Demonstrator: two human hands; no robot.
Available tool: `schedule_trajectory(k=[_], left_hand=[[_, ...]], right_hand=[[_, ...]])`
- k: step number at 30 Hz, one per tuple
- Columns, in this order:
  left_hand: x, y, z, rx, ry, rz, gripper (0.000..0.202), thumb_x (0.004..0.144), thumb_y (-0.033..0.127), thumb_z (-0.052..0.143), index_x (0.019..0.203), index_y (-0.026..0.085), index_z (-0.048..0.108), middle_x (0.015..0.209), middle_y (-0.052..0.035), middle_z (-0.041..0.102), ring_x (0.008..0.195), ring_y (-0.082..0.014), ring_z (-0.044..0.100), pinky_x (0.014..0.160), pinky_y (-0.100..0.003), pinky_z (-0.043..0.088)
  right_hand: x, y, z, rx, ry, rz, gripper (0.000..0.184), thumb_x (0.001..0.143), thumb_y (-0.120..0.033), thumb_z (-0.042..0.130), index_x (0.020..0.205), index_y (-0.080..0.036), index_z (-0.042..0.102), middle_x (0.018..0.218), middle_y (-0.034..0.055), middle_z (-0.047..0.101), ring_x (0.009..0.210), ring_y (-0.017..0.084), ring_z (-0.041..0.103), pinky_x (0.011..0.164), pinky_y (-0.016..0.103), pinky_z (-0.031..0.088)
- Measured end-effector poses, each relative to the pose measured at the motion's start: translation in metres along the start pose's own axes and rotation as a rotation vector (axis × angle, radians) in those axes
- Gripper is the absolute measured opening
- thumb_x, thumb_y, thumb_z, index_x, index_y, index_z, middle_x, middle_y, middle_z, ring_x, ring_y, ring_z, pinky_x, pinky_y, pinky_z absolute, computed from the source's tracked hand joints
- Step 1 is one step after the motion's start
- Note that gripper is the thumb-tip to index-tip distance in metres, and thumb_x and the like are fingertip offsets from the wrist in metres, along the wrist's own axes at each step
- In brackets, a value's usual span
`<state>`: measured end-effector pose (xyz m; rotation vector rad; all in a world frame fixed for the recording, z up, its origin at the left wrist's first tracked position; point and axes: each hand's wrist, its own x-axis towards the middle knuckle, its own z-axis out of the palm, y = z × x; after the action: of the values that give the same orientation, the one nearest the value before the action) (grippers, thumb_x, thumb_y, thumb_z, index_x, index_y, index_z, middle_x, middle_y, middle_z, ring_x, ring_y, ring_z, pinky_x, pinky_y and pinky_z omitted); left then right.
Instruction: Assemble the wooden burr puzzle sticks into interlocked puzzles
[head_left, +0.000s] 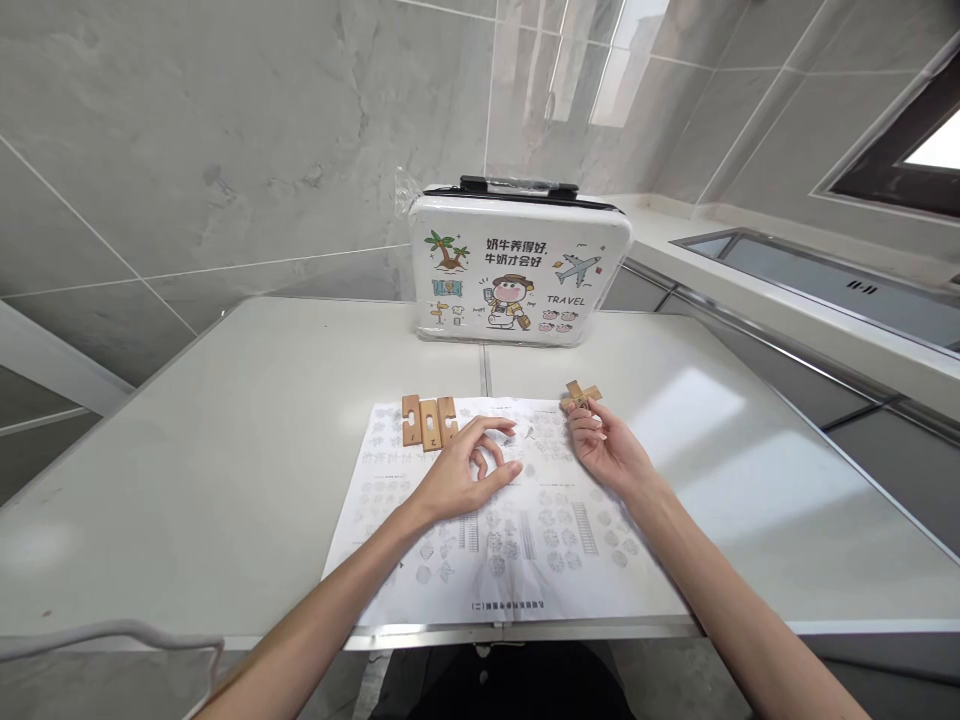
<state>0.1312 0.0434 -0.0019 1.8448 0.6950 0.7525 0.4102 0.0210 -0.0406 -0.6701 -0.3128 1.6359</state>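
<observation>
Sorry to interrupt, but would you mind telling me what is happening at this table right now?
A person sits at a white table with a printed instruction sheet spread in front of them. The right hand pinches a small crossed wooden puzzle assembly at the sheet's far edge. The left hand rests on the sheet with fingers curled, holding nothing visible, just beside three more wooden puzzle pieces lying side by side. A small white cartoon-printed suitcase stands upright at the back against the tiled wall.

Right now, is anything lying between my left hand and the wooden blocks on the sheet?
Nothing visible. The left hand rests on the sheet just right of the wooden blocks, with only bare paper between them. The right hand holds a separate wooden cross piece.
</observation>
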Motion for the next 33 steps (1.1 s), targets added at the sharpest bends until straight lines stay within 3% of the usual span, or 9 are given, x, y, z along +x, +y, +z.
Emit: schedule_trajectory(k=[6, 10, 14, 18, 21, 24, 27, 30, 33], left_hand=[[0.000, 0.003, -0.001, 0.004, -0.017, -0.018, 0.036, 0.093, 0.033, 0.071, 0.127, 0.022, 0.064, 0.118, -0.0087, 0.073, 0.077, -0.0136, 0.066, 0.058, -0.024, 0.048], [0.000, 0.007, -0.003, 0.056, 0.043, -0.013, 0.027, 0.093, 0.030, 0.068, 0.119, 0.021, 0.068, 0.104, -0.0052, 0.076, 0.076, -0.0146, 0.065, 0.063, -0.026, 0.049], [0.000, 0.004, -0.004, 0.175, 0.107, 0.007, 0.019, 0.094, 0.029, 0.068, 0.112, 0.022, 0.070, 0.092, -0.0018, 0.074, 0.076, -0.0166, 0.064, 0.071, -0.031, 0.052], [0.001, -0.004, -0.013, 0.430, 0.156, 0.091, 0.016, 0.096, 0.032, 0.068, 0.111, 0.025, 0.069, 0.111, -0.0047, 0.074, 0.108, -0.0262, 0.066, 0.102, -0.046, 0.048], [0.002, -0.015, -0.026, 0.657, 0.249, 0.076, 0.036, 0.091, 0.041, 0.076, 0.122, 0.027, 0.065, 0.133, -0.0086, 0.068, 0.133, -0.0348, 0.053, 0.117, -0.057, 0.035], [0.003, -0.028, -0.042, 0.779, 0.310, 0.035, 0.068, 0.078, 0.053, 0.087, 0.134, 0.026, 0.059, 0.151, -0.0147, 0.055, 0.145, -0.0420, 0.041, 0.122, -0.063, 0.027], [0.002, -0.039, -0.058, 0.826, 0.298, 0.032, 0.086, 0.073, 0.062, 0.089, 0.142, 0.025, 0.053, 0.158, -0.0167, 0.048, 0.151, -0.0442, 0.035, 0.125, -0.064, 0.023], [-0.003, -0.043, -0.073, 0.794, 0.157, 0.039, 0.088, 0.079, 0.065, 0.084, 0.150, 0.026, 0.047, 0.157, -0.0147, 0.051, 0.151, -0.0412, 0.037, 0.125, -0.060, 0.029], [-0.006, -0.042, -0.084, 0.768, 0.115, 0.017, 0.083, 0.083, 0.063, 0.081, 0.150, 0.027, 0.050, 0.152, -0.0129, 0.057, 0.145, -0.0391, 0.045, 0.122, -0.057, 0.036]], right_hand=[[-0.003, 0.000, 0.006, -0.067, -0.025, -0.001, 0.021, 0.090, -0.026, 0.082, 0.099, -0.023, 0.063, 0.068, -0.0062, 0.043, 0.050, 0.009, 0.037, 0.038, 0.015, 0.043], [-0.007, 0.006, 0.018, -0.229, -0.002, 0.033, 0.028, 0.086, -0.036, 0.087, 0.093, -0.021, 0.064, 0.072, -0.0047, 0.048, 0.051, 0.008, 0.035, 0.035, 0.015, 0.037], [-0.011, 0.019, 0.031, -0.350, 0.012, 0.051, 0.029, 0.084, -0.035, 0.089, 0.090, -0.019, 0.066, 0.075, -0.0030, 0.056, 0.053, 0.006, 0.040, 0.037, 0.016, 0.034], [-0.015, 0.028, 0.039, -0.499, -0.010, 0.011, 0.032, 0.084, -0.040, 0.090, 0.090, -0.018, 0.066, 0.076, -0.0014, 0.062, 0.055, 0.009, 0.048, 0.044, 0.021, 0.039], [-0.017, 0.032, 0.042, -0.683, -0.078, -0.040, 0.034, 0.090, -0.048, 0.084, 0.090, -0.019, 0.065, 0.076, -0.0015, 0.063, 0.055, 0.010, 0.051, 0.049, 0.025, 0.041], [-0.016, 0.035, 0.040, -0.765, -0.122, -0.043, 0.036, 0.093, -0.053, 0.079, 0.092, -0.021, 0.064, 0.076, -0.0017, 0.064, 0.055, 0.011, 0.051, 0.053, 0.027, 0.040], [-0.014, 0.036, 0.038, -0.795, -0.132, -0.038, 0.038, 0.093, -0.057, 0.077, 0.093, -0.021, 0.063, 0.073, -0.0023, 0.063, 0.054, 0.012, 0.049, 0.054, 0.028, 0.039], [-0.014, 0.034, 0.039, -0.800, -0.148, -0.029, 0.039, 0.093, -0.058, 0.077, 0.092, -0.021, 0.063, 0.073, -0.0025, 0.063, 0.054, 0.012, 0.050, 0.056, 0.029, 0.039], [-0.016, 0.032, 0.043, -0.827, -0.179, -0.005, 0.037, 0.094, -0.056, 0.076, 0.092, -0.021, 0.063, 0.075, -0.0021, 0.064, 0.056, 0.012, 0.051, 0.059, 0.029, 0.040]])
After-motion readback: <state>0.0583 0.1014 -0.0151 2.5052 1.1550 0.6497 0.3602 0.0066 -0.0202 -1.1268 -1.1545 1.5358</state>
